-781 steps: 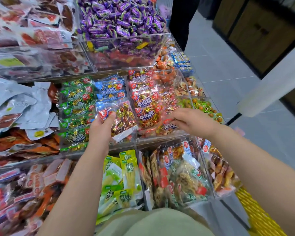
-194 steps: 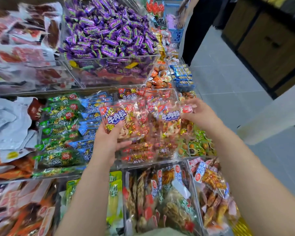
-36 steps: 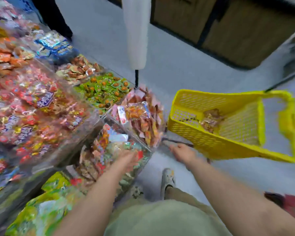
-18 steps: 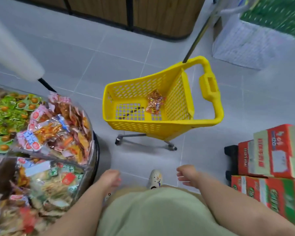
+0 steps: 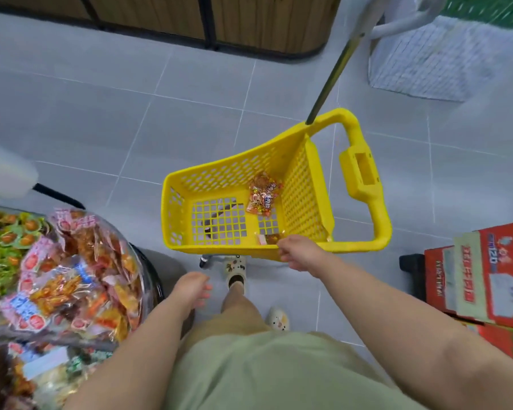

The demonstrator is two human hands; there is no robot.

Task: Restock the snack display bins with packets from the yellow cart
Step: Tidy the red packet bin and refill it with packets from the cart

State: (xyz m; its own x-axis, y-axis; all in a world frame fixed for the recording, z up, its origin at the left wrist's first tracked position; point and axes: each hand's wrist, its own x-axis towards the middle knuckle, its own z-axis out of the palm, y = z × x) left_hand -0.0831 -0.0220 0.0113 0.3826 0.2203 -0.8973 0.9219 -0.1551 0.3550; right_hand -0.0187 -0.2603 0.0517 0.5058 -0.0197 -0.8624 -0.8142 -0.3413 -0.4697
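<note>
Hands have left the display bin point(image 5: 138, 270) and turned to the yellow cart point(image 5: 214, 247): right hand point(image 5: 302, 252) at its near rim, fingers curled, grasp unclear, left hand point(image 5: 191, 290) loose and empty, snack packet point(image 5: 262, 194) lying inside, likely next pickup.

Right hand point(image 5: 301, 252), earlier low by the waist, now at the near rim of the yellow cart point(image 5: 219, 248).

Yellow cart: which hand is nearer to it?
Right. The right hand is at the near rim of the yellow cart; the left hand hangs short of it, not touching.
</note>
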